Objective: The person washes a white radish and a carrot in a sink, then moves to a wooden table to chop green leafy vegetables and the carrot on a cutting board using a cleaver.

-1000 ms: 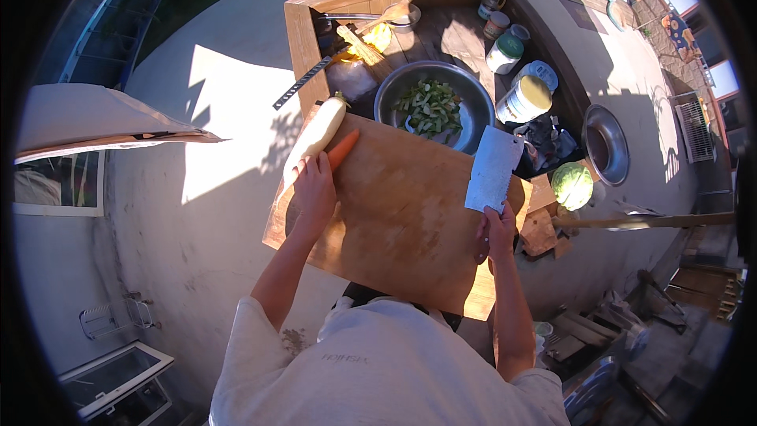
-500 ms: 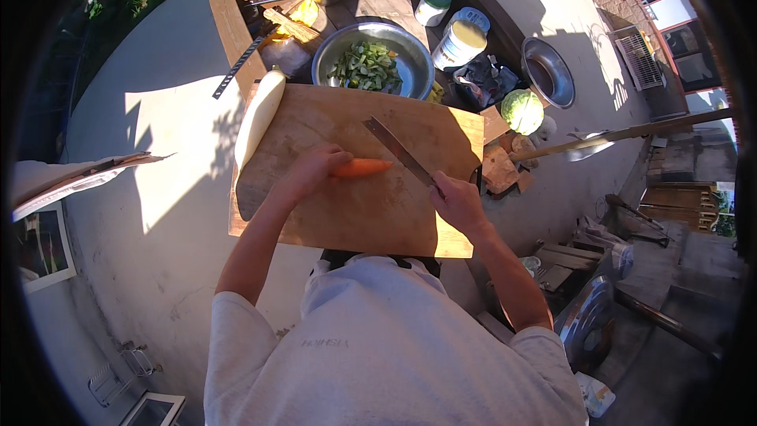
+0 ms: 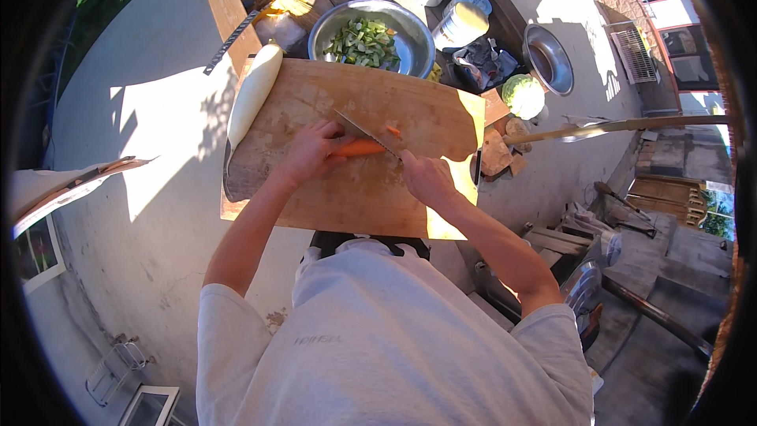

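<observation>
An orange carrot [image 3: 359, 147] lies on a large wooden cutting board [image 3: 347, 197], its left end under the fingers of my left hand [image 3: 318, 144]. My right hand [image 3: 428, 181] is closed round the handle of a kitchen knife [image 3: 368, 134]. The blade slants up and left across the carrot's right part. Just beyond the blade lies a small cut carrot piece [image 3: 393, 131]. A long white radish [image 3: 255, 99] rests along the board's left edge.
Past the board stands a steel basin [image 3: 422, 39] with chopped greens [image 3: 364, 43]. To its right are white tubs [image 3: 460, 25], a dark plastic bag [image 3: 482, 63], a green cabbage [image 3: 523, 96] and another steel basin [image 3: 548, 59]. A wooden pole [image 3: 615, 125] juts in from the right.
My right hand has brought the knife left and onto the carrot. A small carrot piece now lies apart from it. The whole view has shifted slightly.
</observation>
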{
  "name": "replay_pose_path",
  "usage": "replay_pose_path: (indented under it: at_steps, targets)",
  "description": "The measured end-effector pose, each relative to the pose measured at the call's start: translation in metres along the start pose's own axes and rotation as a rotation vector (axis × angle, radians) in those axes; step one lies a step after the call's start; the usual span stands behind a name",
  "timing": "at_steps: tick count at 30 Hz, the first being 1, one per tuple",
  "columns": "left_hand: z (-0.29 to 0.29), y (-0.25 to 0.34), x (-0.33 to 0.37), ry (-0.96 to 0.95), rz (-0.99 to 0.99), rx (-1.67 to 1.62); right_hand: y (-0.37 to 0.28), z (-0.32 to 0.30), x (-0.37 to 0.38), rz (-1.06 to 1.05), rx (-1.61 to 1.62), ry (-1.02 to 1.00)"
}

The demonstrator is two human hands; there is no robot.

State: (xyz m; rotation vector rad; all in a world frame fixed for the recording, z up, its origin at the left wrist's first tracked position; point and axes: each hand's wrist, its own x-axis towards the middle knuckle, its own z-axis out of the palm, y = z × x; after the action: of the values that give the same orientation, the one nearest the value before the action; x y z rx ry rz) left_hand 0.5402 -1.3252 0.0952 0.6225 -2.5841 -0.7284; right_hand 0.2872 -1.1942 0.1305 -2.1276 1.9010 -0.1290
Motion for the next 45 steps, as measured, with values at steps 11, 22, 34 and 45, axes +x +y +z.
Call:
replay_pose_path:
  at_steps: [11,22,34,45]
  targets:
    - [0.024,0.02,-0.022,0.332,0.035,0.149,0.005,-0.039,-0.046,-0.003,0.084,-0.115]
    - [0.027,0.04,-0.034,0.342,-0.038,0.104,-0.003,-0.017,-0.025,-0.031,0.134,-0.025]
    - [0.048,0.053,-0.038,0.474,0.0,0.256,-0.015,0.011,-0.006,-0.086,0.078,0.052]
    - [0.052,0.061,-0.04,0.5,-0.048,0.237,-0.021,-0.018,-0.046,0.04,0.062,-0.158]
